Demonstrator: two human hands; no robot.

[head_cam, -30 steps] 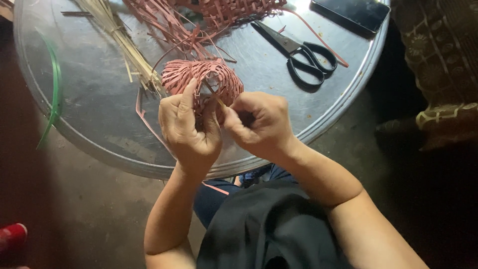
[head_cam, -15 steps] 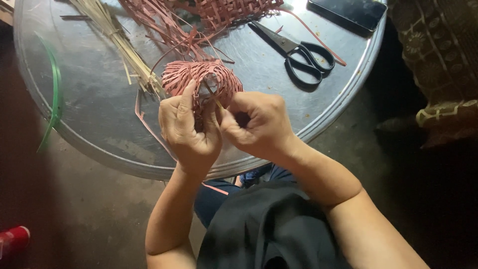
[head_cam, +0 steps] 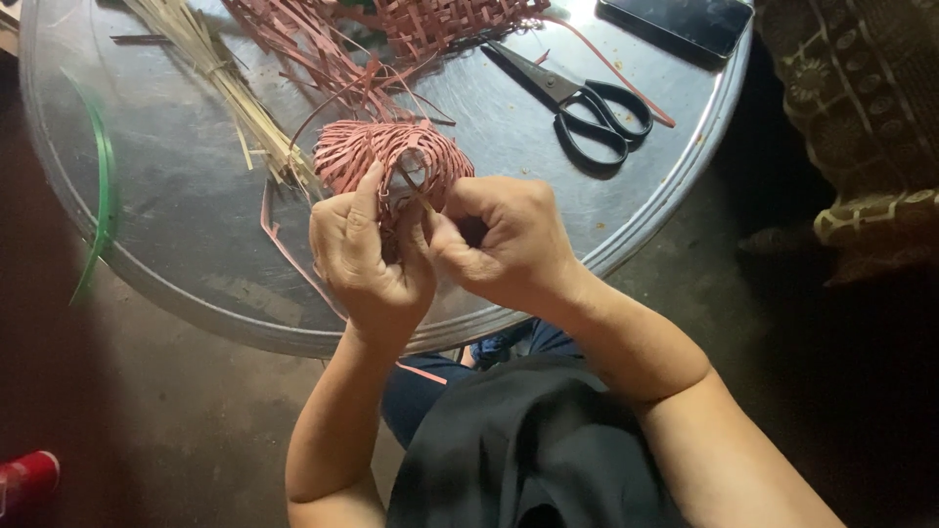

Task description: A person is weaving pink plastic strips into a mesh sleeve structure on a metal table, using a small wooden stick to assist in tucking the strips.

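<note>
Here both hands meet over the near edge of the round metal tabletop point(head_cam: 186, 235). Between them is a small pink weave point(head_cam: 391, 156), a rounded bundle of thin flat strips, half finished, with loose ends that stick out to the far side. The left hand point(head_cam: 364, 256) has a closed grip on its near side, thumb laid up along the strips. The right hand point(head_cam: 509, 240) pinches it from the right with a narrow grip, fingers curled in. The weave sits just above the tabletop, near its front rim.

Behind it lies a heap of loose pink strips point(head_cam: 303, 44) and a flat woven piece point(head_cam: 450, 20). Pale straw point(head_cam: 220, 73) lies to the left, black scissors point(head_cam: 587, 103) to the right, a dark phone point(head_cam: 685, 20) at the far edge. A green band point(head_cam: 101, 186) curves along the left rim.
</note>
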